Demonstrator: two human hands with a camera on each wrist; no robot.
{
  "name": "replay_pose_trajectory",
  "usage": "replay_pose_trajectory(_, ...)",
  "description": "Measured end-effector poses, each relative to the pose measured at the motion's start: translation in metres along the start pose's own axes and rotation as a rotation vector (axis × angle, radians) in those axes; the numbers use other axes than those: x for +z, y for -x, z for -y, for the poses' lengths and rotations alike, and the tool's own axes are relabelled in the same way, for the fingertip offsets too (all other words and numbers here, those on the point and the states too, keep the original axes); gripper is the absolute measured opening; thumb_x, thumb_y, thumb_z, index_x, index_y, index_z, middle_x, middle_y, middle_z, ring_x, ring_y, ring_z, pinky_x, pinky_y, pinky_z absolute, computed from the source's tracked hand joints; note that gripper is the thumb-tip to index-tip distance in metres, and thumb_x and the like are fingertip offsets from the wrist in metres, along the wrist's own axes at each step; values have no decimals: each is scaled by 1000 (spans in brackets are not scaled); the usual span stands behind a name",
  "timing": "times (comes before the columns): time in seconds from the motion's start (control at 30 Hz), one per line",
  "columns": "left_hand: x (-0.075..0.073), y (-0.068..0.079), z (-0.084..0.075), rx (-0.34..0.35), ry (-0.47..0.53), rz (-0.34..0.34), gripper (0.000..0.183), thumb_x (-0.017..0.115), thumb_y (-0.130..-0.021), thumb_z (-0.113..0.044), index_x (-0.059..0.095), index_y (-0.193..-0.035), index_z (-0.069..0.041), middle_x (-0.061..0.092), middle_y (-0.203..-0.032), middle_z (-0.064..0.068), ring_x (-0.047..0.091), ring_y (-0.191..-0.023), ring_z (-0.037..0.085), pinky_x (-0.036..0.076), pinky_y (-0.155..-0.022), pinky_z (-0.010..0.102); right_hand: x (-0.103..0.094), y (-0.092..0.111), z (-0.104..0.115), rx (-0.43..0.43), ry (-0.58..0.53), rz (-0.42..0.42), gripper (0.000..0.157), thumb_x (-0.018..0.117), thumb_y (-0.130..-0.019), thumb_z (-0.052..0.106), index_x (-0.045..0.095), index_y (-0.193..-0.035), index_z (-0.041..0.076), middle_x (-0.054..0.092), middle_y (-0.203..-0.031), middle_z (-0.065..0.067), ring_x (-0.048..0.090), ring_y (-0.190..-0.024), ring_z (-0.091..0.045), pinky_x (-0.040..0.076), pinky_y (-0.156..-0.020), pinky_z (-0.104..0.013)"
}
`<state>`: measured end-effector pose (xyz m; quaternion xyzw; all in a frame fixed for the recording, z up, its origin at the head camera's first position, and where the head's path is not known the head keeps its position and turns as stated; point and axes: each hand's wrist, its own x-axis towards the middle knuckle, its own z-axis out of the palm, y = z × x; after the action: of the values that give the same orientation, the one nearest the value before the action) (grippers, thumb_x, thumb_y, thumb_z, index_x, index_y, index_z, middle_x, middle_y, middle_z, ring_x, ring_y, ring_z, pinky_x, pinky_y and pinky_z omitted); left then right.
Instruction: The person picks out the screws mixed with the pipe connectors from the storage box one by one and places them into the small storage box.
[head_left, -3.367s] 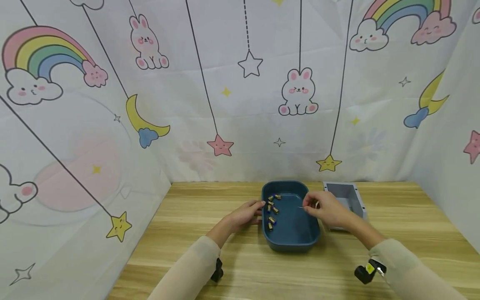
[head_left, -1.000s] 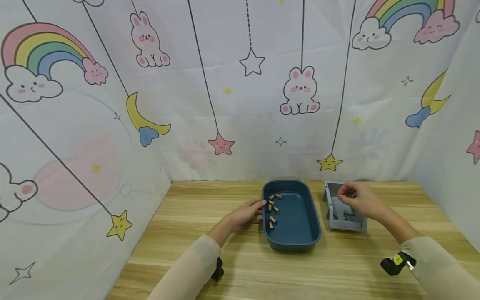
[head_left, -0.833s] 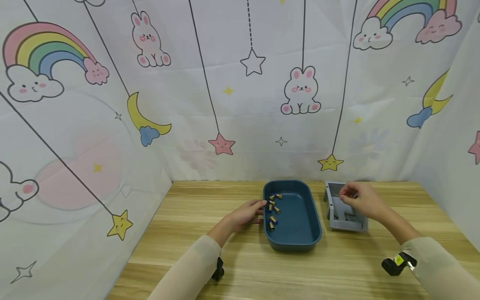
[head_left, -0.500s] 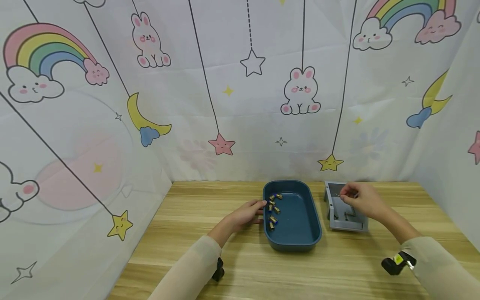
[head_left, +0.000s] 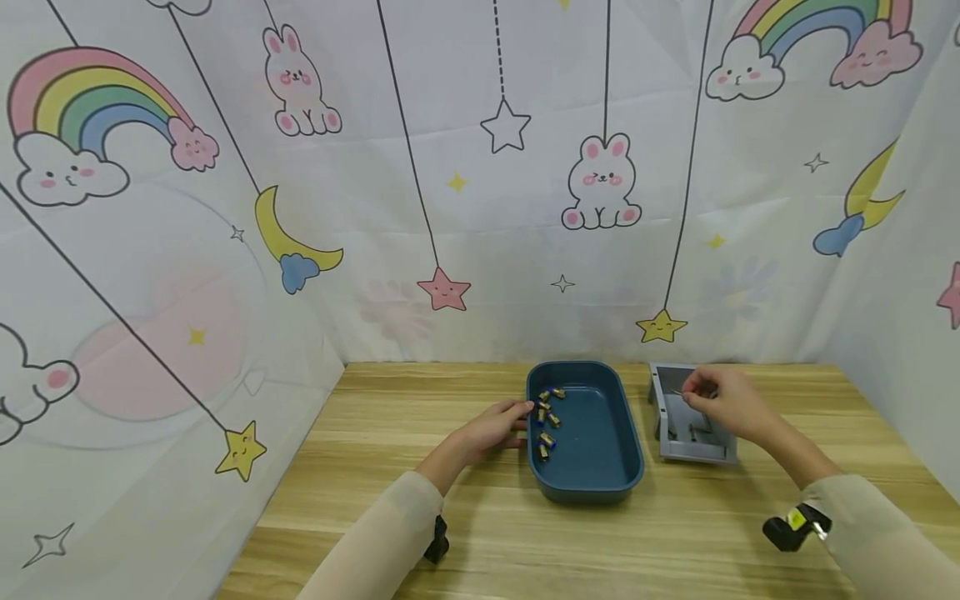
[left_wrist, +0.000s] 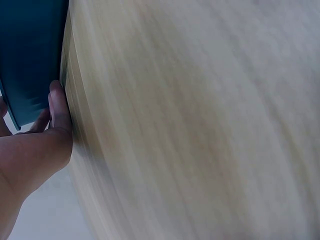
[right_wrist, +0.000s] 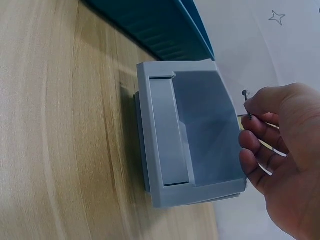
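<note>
My right hand (head_left: 726, 402) pinches a small screw (right_wrist: 246, 102) between thumb and index finger. Its head points up past the thumb in the right wrist view, and the other fingers curve loosely below. The hand is over the far part of a grey plastic bin (head_left: 697, 454), where a few thin dark pieces lie. My left hand (head_left: 491, 429) holds the left side of a dark blue tray (head_left: 588, 492), thumb at the rim and fingers against the outer wall. Several short brass-coloured pieces with blue ends (head_left: 553, 420) lie along the tray's left side.
Both containers stand side by side on a wood-grain table (head_left: 480, 542), with a narrow gap between them. A white printed curtain (head_left: 510, 233) hangs right behind the table's far edge and along both sides.
My right hand has moved right from over the blue tray to over the grey bin, still pinching the screw. It stays nearly still through the last second. My left hand keeps its place.
</note>
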<state>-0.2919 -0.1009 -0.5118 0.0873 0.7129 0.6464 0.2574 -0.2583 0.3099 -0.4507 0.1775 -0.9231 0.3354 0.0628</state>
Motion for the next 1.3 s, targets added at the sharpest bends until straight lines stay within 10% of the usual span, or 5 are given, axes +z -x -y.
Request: replay_pose_trajectory(1.3, 2, 2, -3, -16, 29, -6, 60, 51, -114, -39, 42, -155, 4, 59, -142, 20, 57, -136, 30, 56, -106, 42, 13, -11, 20, -40, 14, 17, 3, 74, -98, 5, 72, -100, 3, 68, -89, 0, 62, -81, -16, 55, -66, -28)
